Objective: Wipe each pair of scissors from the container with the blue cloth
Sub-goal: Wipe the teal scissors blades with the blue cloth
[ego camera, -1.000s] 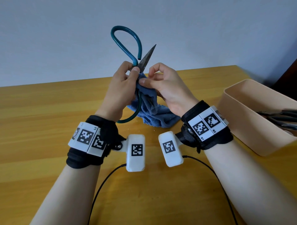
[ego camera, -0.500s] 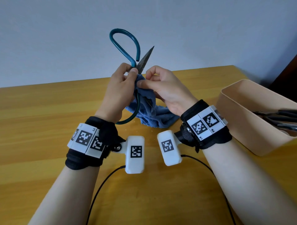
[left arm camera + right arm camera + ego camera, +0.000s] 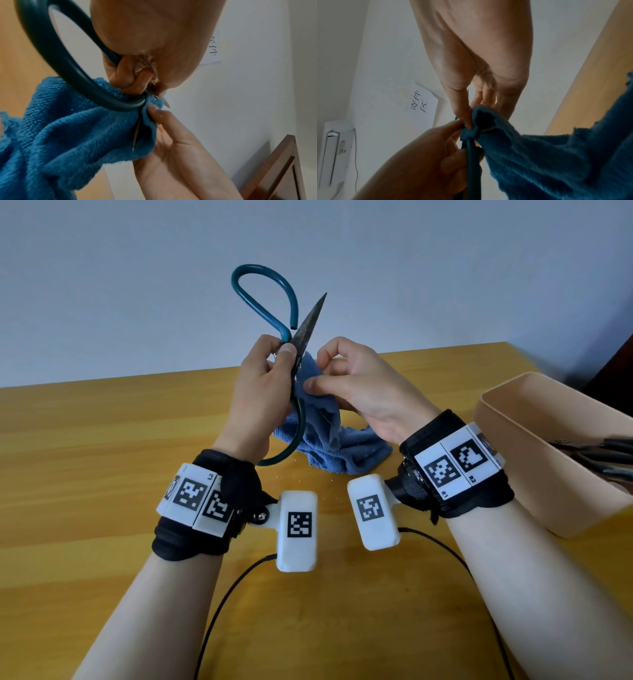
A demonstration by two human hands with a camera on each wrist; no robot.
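Teal-handled scissors (image 3: 274,313) stand raised above a wooden desk (image 3: 102,457), opened wide, one looped handle up against the pale wall and one dark, stained blade pointing upward. The person's left hand (image 3: 260,402) grips them at the pivot, thumb pressed near the rivet and fingers curled round the lower handle loop. The right hand (image 3: 356,392) pinches a fold of the blue cloth (image 3: 329,440) between thumb and fingertips, just beside the pivot. From the left wrist camera, the cloth wraps the second blade, whose thin edge shows inside the fold. The rest of the cloth hangs down to the desk beneath the hands.

To the person's right stands a beige container (image 3: 534,460), close to the right forearm. Dark handles of more scissors (image 3: 596,457) poke out of it; how many cannot be told.

The step in hand looks like wiping this first pair, with the wrapped blade being cleaned near its base. The upright blade looks grimy, so the job seems early. Next, the pinched cloth likely needs drawing along the blade toward its tip, fingers kept on the flat sides and off the cutting edge, while the left hand holds the scissors steady and open.
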